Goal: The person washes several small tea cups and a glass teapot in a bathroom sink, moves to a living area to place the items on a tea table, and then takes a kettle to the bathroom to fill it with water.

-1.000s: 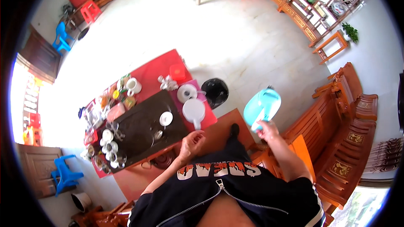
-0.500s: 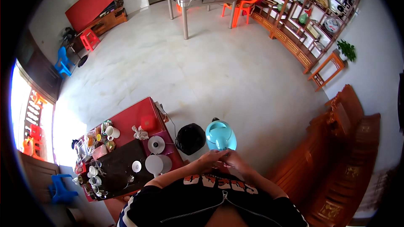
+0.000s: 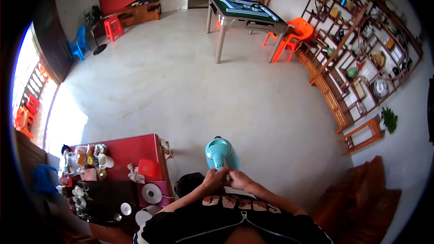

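Note:
A turquoise thermos jug (image 3: pixel 232 156) is held out in front of my body, its dark spout end pointing away from me. My left hand (image 3: pixel 214 180) is closed at the near end of its handle, with the fingers partly hidden. Close beside it, my right hand (image 3: pixel 239 180) is also closed against the near end of the jug. The two hands nearly touch. Beneath the jug lies the pale tiled floor. A black bin (image 3: pixel 188 183) stands to the left of my left forearm, partly covered by it.
At the left is a red table (image 3: pixel 129 147) with a dark tea tray (image 3: pixel 110 194), cups, packets and a white-lidded kettle base (image 3: pixel 152 193). A wooden bench (image 3: pixel 348 199) sits at the right. Farther off are a mahjong table (image 3: pixel 246 16), orange chairs (image 3: pixel 298 31) and a display shelf (image 3: pixel 357 49).
My view has shifted, with the red table and bin now lower and farther left. The jug is still in both hands and has turned, its handle now facing me.

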Motion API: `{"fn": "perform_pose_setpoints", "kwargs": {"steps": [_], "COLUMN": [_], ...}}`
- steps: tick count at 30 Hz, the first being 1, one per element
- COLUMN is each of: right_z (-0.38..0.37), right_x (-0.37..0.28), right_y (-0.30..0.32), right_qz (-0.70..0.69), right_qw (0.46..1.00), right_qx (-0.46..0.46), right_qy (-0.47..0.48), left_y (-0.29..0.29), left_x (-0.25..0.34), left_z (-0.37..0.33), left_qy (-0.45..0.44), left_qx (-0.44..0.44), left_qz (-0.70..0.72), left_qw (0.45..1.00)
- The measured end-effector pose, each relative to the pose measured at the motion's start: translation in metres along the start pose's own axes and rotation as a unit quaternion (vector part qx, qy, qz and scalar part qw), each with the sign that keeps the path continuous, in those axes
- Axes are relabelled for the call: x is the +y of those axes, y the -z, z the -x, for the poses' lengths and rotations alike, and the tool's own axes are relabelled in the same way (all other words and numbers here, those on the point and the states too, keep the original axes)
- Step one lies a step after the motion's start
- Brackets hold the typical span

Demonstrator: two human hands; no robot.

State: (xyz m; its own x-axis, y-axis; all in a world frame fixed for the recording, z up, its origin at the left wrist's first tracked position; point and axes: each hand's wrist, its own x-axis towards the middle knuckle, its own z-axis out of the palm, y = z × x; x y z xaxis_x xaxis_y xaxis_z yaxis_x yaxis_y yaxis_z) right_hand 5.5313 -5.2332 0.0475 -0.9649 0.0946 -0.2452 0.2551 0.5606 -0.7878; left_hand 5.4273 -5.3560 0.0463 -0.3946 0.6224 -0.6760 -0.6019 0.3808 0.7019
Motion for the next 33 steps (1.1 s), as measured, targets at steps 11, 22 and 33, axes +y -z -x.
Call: {"fn": "perform_pose_setpoints", "kwargs": {"steps": [11, 22, 33], "right_z": [-0.140, -0.367, -0.763], "right_x": [0.104, 0.282, 0.206], "right_y": [0.175, 0.382, 0.468], "right_qz": [-0.392, -0.489, -0.287], "right_qw": [0.902, 0.771, 0.942], "right_qx": [0.070, 0.278, 0.040], "right_qy": [-0.166, -0.300, -0.169], "left_y": [0.044, 0.141, 0.246], "left_x": [0.155, 0.308, 0.520], "left_z": [-0.150, -0.300, -0.441], "left_qy": [0.031, -0.180, -0.099], "left_qx": [-0.021, 0.186, 0.308], "left_qz": [0.164, 0.081, 0.354], "left_qw": [0.986, 0.963, 0.877]}}
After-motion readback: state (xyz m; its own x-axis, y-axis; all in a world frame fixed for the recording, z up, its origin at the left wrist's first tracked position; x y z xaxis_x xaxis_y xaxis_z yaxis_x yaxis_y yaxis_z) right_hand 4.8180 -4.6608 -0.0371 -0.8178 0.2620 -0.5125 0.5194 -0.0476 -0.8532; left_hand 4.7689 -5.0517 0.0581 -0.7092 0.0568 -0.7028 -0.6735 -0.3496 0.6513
